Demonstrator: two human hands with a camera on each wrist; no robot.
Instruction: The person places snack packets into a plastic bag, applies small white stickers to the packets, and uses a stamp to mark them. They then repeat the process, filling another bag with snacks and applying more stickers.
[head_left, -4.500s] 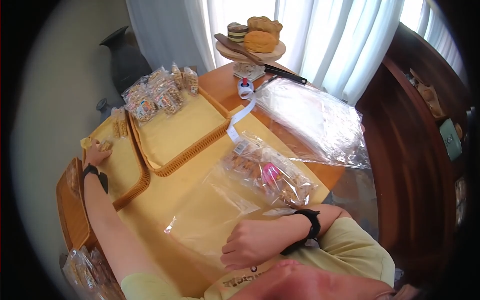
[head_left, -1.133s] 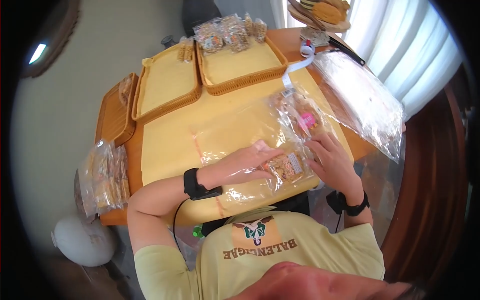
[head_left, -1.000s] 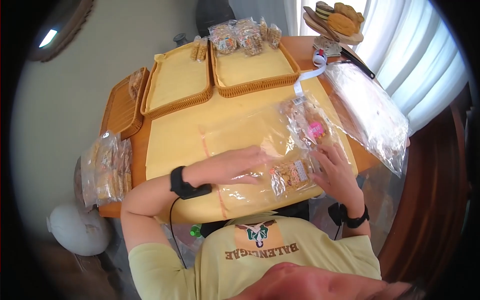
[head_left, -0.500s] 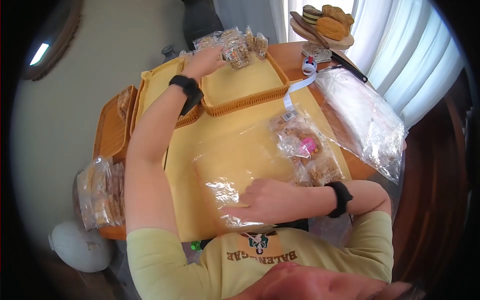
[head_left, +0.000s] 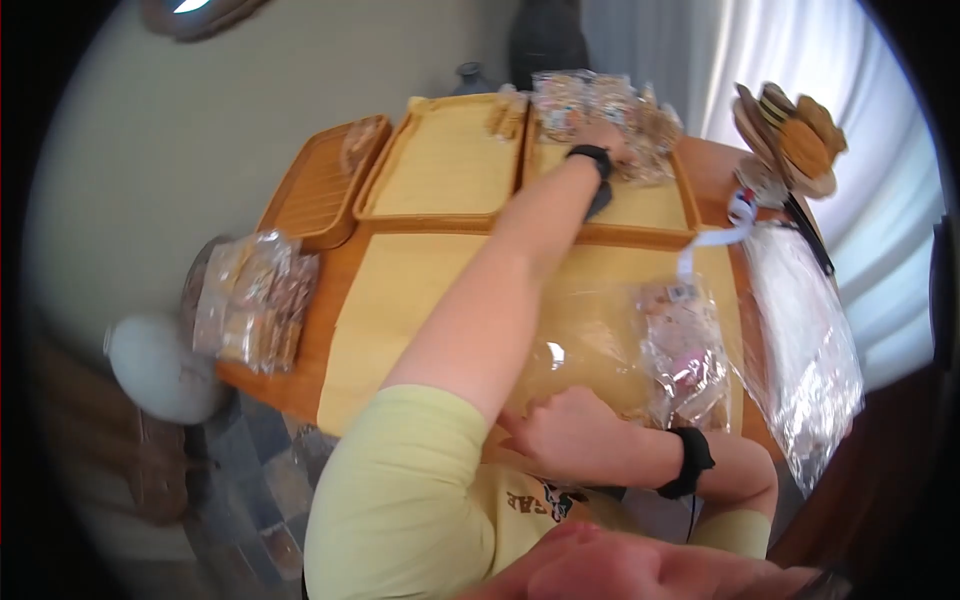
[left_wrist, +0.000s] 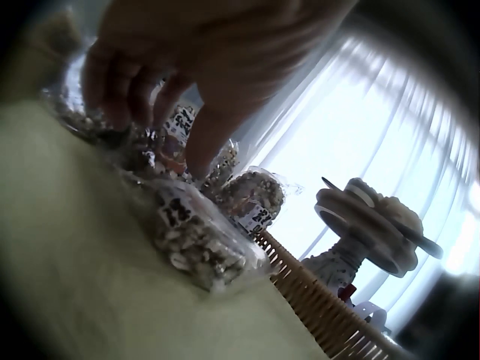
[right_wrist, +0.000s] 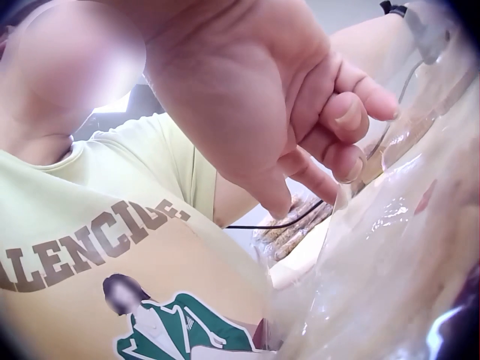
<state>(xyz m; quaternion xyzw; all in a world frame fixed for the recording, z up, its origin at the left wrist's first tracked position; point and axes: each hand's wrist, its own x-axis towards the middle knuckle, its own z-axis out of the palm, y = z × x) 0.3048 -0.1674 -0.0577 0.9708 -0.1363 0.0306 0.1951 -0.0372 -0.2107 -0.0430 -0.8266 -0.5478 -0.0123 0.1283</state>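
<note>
In the head view my left hand (head_left: 605, 142) reaches across into the right-hand wicker tray (head_left: 640, 238), among wrapped puffed-grain snacks (head_left: 560, 100). The left wrist view shows the fingers bent down over the packs, thumb apart from them; one labelled snack pack (left_wrist: 201, 238) lies in front of the thumb. My right hand (head_left: 580, 432) stays low near the table's front edge, fingers loosely curled. From the right wrist, its fingertips (right_wrist: 341, 196) are right at the edge of a large clear plastic bag (right_wrist: 390, 232). Several packs, one with a pink label (head_left: 690, 368), fill that bag's right side.
Left of the filled tray stand a cloth-lined tray (head_left: 445, 165) and a bare one (head_left: 315, 190). Bagged snacks (head_left: 255, 305) sit at the table's left edge. On the right lie flat clear bags (head_left: 800, 330), a white tape roll (head_left: 742, 207) and a bread stand (head_left: 800, 150).
Both hands were on the clear bag by a snack pack a second ago. My left hand has since gone up and right into the snack-filled tray; my right has shifted left, and the view has turned.
</note>
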